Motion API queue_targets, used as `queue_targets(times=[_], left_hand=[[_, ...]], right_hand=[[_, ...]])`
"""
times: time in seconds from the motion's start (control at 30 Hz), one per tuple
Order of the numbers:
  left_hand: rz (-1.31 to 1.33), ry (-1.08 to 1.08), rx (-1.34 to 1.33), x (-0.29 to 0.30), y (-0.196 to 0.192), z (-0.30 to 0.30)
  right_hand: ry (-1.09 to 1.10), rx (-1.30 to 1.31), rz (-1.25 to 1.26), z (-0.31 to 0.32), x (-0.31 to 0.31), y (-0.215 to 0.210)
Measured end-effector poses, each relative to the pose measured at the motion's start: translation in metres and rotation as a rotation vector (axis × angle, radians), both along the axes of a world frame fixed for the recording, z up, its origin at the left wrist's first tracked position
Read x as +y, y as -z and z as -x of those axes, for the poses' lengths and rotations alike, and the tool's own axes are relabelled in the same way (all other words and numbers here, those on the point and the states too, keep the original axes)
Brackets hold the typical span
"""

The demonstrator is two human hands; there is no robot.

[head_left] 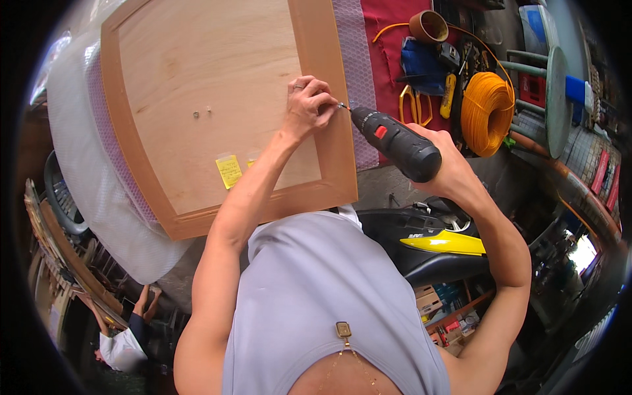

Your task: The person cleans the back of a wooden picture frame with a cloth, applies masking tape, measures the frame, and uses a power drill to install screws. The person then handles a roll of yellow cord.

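Observation:
A framed wooden panel [217,99] lies flat on a padded surface. My left hand [308,105] rests on the panel's right frame rail, fingers pinched around a small screw or the bit tip [342,106]. My right hand [447,164] grips a black cordless drill [395,141] with a red switch, its bit pointing left at the edge of the rail, right by my left fingertips. Two small metal fittings [201,112] sit in the middle of the panel. Two yellow stickers [229,171] are stuck near its lower edge.
White and purple padding [99,197] lies under the panel. To the right are a red cloth [388,59], a coil of orange cord [487,112], yellow-handled scissors [415,105], a tape roll [428,26] and a green stool [553,85]. Another person [125,336] crouches lower left. A black and yellow scooter [434,240] stands below.

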State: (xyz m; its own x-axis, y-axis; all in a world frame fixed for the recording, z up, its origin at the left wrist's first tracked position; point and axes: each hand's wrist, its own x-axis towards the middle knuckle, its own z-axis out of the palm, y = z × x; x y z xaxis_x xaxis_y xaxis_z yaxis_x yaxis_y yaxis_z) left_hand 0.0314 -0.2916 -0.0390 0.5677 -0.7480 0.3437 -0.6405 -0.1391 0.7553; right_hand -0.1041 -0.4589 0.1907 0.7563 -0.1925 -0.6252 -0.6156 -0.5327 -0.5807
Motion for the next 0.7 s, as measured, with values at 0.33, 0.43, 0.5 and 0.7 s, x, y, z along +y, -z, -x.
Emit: queue_targets(times=[0.33,0.43,0.5,0.7], left_hand=[[0.016,-0.007,0.047,0.000,0.000,0.000],[0.005,-0.009,0.047,0.001,0.001,0.001],[0.023,-0.008,0.046,-0.001,0.001,0.000],[0.036,-0.008,0.048,0.000,0.001,0.000]], right_hand=[[-0.038,0.085,0.063,-0.019,0.011,-0.010],[-0.040,0.117,0.052,-0.024,0.011,-0.010],[-0.074,0.131,0.069,-0.029,0.012,-0.012],[-0.095,0.122,0.107,-0.033,0.015,-0.012]])
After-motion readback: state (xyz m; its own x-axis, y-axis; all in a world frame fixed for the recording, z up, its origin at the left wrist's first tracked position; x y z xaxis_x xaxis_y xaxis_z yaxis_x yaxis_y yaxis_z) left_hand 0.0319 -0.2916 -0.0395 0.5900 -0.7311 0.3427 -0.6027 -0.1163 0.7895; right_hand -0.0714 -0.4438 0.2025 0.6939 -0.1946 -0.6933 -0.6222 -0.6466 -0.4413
